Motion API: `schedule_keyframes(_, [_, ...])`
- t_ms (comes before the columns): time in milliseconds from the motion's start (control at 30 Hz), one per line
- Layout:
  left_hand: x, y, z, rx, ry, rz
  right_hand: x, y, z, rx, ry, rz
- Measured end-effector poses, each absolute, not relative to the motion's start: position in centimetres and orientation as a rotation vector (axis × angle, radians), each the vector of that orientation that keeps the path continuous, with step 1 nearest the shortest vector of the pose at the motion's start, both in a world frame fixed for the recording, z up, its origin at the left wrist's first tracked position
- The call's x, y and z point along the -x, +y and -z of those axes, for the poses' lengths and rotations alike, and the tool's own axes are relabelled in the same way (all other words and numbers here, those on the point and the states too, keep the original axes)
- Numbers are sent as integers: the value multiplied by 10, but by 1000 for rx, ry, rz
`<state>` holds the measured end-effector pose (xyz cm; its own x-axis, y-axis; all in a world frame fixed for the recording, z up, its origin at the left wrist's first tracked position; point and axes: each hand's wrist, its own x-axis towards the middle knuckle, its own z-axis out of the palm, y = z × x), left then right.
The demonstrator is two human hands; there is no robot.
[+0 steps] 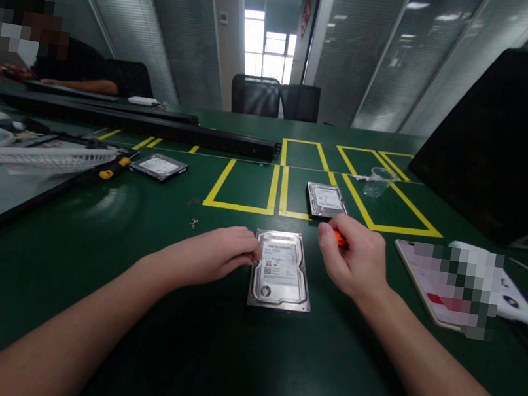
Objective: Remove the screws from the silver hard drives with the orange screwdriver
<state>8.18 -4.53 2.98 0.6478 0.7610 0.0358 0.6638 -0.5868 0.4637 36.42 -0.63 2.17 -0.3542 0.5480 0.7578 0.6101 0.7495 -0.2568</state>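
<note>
Person [85,69] in dark clothing at the far left, across a green table [201,354]. Nearer on that side lie white latticed pieces [51,158], a yellow-and-black handle [114,168] and a small drive [159,167]; long black bars [155,127] stretch behind. Next come tiny metal bits [193,222], loose on the table. The wearer's left hand [236,248] has its fingertips bunched at the left edge of a silver hard drive [281,270] — whether they pinch anything cannot be told. That drive lies flat, label up, between the two hands. Behind it rests another hard drive [327,201]. The right hand [357,255] is curled closed around an orange object [340,238], mostly hidden — only a bit shows. Farther right: a clear cup [378,183], a phone [425,281], a white device [517,299] and a large black panel [510,142].
</note>
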Motion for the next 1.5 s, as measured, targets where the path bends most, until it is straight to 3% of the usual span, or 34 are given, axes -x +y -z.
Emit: schedule_keyframes(1500, [-82, -43, -26, -2414, 1152, -370, -365, -7, -26, 856, -2045, 93])
